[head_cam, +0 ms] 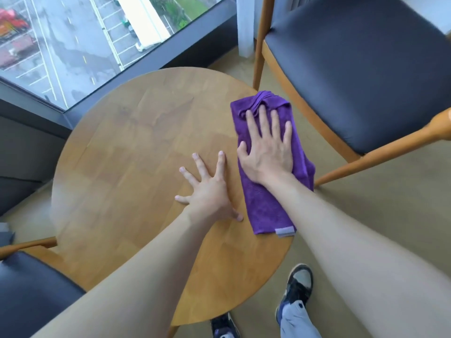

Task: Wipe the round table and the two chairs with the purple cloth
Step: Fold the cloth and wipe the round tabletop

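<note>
Head view, right hand [267, 152] flat pressing purple cloth [266, 203] overhanging round table [122, 167] edge, left hand [210, 191] spread on wood

No text, brand or number can be read anywhere. The purple cloth [264, 203] carries a small pale tag [284, 231] near the right grip's wrist, seemingly blank.

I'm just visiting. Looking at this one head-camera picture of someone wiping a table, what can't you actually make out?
- Tabletop under the purple cloth: hidden by the cloth and the right hand pressing flat on it.
- Near rim of the round table: covered by both forearms; its base is hidden too.
- Right chair: back cut off by the frame edge.
- Left chair: only a seat corner shows.
- Wet or dry wood beside the left hand: cannot tell.
</note>
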Action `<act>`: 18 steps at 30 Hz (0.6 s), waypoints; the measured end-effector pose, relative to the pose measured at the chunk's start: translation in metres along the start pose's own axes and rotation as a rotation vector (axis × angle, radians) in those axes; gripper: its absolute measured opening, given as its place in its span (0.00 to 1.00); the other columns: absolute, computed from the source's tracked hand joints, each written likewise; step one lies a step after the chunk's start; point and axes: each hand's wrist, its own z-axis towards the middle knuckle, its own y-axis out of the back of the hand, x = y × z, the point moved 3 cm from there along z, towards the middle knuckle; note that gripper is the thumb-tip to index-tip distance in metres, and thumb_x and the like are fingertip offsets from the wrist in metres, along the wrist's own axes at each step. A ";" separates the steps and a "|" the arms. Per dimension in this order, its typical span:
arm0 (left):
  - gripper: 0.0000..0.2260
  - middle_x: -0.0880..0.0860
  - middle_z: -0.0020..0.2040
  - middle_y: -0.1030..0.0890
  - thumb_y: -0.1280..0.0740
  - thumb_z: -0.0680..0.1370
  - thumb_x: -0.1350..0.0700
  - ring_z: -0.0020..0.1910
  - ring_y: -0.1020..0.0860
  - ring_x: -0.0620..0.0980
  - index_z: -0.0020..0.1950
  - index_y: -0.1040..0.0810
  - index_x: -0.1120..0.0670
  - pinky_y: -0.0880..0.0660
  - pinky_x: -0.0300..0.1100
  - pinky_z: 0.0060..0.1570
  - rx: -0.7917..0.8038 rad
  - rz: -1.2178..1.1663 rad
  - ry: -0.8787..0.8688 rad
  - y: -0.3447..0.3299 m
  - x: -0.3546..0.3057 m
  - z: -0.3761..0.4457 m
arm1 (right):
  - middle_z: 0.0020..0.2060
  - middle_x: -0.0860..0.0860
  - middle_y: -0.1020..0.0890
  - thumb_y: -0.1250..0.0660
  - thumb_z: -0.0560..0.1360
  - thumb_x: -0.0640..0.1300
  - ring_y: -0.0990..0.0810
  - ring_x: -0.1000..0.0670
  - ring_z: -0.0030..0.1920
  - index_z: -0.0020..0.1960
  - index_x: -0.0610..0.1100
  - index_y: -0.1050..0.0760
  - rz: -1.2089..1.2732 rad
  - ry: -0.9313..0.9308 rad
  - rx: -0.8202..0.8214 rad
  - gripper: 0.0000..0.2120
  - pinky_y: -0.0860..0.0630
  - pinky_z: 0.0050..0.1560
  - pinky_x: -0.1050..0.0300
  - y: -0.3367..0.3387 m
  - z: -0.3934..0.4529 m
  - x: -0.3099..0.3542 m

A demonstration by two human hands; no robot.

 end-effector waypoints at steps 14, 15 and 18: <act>0.73 0.52 0.73 0.83 0.14 0.59 0.45 0.77 0.72 0.68 0.74 0.76 0.34 0.46 0.83 0.65 0.002 -0.031 0.020 -0.003 -0.001 0.003 | 0.84 0.50 0.55 0.51 0.79 0.62 0.57 0.42 0.83 0.84 0.55 0.53 -0.023 0.053 0.012 0.36 0.58 0.80 0.37 -0.010 -0.052 -0.030; 0.72 0.52 0.73 0.83 0.14 0.59 0.45 0.77 0.72 0.68 0.74 0.76 0.33 0.47 0.83 0.66 0.001 -0.033 0.017 -0.003 0.000 0.003 | 0.84 0.49 0.57 0.53 0.79 0.62 0.59 0.42 0.83 0.84 0.54 0.55 -0.015 0.026 0.018 0.35 0.58 0.80 0.36 -0.006 -0.033 -0.027; 0.72 0.52 0.73 0.83 0.14 0.60 0.45 0.77 0.73 0.67 0.74 0.76 0.33 0.47 0.83 0.65 0.014 -0.035 0.008 -0.002 0.002 0.005 | 0.84 0.48 0.57 0.54 0.81 0.61 0.60 0.41 0.83 0.84 0.53 0.56 0.004 -0.034 0.019 0.34 0.58 0.80 0.35 -0.003 -0.015 -0.016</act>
